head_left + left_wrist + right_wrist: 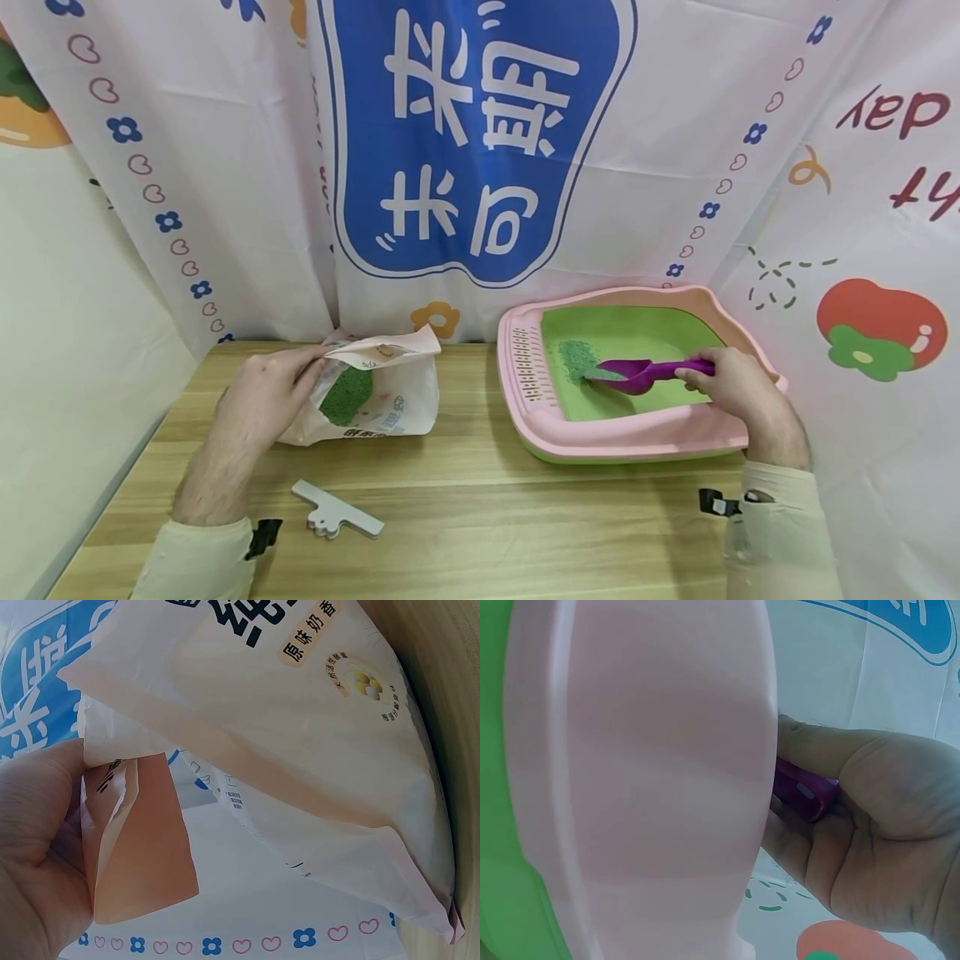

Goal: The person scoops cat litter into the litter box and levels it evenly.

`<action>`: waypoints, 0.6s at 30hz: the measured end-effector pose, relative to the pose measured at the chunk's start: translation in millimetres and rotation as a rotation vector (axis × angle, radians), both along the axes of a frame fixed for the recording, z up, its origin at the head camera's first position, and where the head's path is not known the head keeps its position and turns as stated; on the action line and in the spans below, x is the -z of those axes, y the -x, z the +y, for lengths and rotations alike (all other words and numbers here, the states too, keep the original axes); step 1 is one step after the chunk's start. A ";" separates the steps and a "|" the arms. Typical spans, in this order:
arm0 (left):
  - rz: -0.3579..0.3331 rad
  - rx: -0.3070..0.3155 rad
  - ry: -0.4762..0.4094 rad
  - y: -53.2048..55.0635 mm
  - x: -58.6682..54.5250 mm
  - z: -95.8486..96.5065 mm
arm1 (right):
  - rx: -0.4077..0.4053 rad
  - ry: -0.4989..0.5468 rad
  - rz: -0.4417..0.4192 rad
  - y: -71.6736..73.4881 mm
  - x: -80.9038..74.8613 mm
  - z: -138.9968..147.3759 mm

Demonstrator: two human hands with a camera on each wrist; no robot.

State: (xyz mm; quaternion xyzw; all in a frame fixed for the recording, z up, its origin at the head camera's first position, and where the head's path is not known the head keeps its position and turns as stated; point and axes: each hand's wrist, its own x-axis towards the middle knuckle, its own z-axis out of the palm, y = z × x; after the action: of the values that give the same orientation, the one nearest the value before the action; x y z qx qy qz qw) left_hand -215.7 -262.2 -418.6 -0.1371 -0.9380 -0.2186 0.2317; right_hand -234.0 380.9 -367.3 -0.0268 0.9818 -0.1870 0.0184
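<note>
My left hand grips the top edge of a pale plastic bag, whose mouth gapes to show green granules inside. In the left wrist view the printed face of the bag fills much of the picture, with the thumb and fingers at its folded corner. My right hand holds a purple scoop by its handle. The scoop's blade carries some green granules and tips down over a small heap of them in a litter box with a pink rim and green base.
A white clip lies on the wooden table in front of the bag. A slotted pink grid forms the left side of the litter box. Behind the table hangs a printed white cloth.
</note>
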 end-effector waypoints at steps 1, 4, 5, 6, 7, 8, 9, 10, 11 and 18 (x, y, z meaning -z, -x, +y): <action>0.002 0.001 0.000 0.1 0.1 0.0 | -0.002 0.000 -0.001 -0.4 -0.5 -0.3; 0.009 0.004 0.000 0.2 0.5 -0.2 | -0.008 -0.006 -0.003 -1.0 -1.7 -0.9; 0.010 0.004 0.000 0.3 0.6 -0.2 | -0.010 -0.006 -0.005 -1.1 -2.1 -0.9; 0.010 0.004 0.000 0.3 0.7 -0.2 | -0.011 -0.007 -0.007 -1.2 -2.4 -0.9; 0.010 0.004 0.000 0.4 0.7 -0.2 | -0.013 -0.008 -0.008 -1.2 -2.6 -0.8; 0.011 0.006 -0.001 0.5 0.8 -0.1 | -0.014 -0.008 -0.009 -1.2 -2.8 -0.8; 0.011 0.007 -0.001 0.6 0.8 -0.1 | -0.016 -0.008 -0.009 -1.3 -3.0 -0.8; 0.011 0.008 -0.001 0.7 0.8 0.0 | -0.016 -0.010 -0.008 -1.4 -3.2 -0.7; 0.011 0.009 -0.001 0.8 0.9 -0.1 | -0.016 -0.009 -0.009 -1.6 -3.5 -0.8; 0.005 0.010 0.004 0.5 0.2 0.3 | -0.016 -0.012 -0.014 -2.4 -6.1 -2.1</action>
State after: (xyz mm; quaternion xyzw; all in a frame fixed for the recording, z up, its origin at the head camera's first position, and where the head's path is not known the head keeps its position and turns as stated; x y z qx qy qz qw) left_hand -216.2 -261.9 -418.8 -0.1428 -0.9371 -0.2175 0.2327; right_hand -231.5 378.8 -361.3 -0.0332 0.9826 -0.1809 0.0271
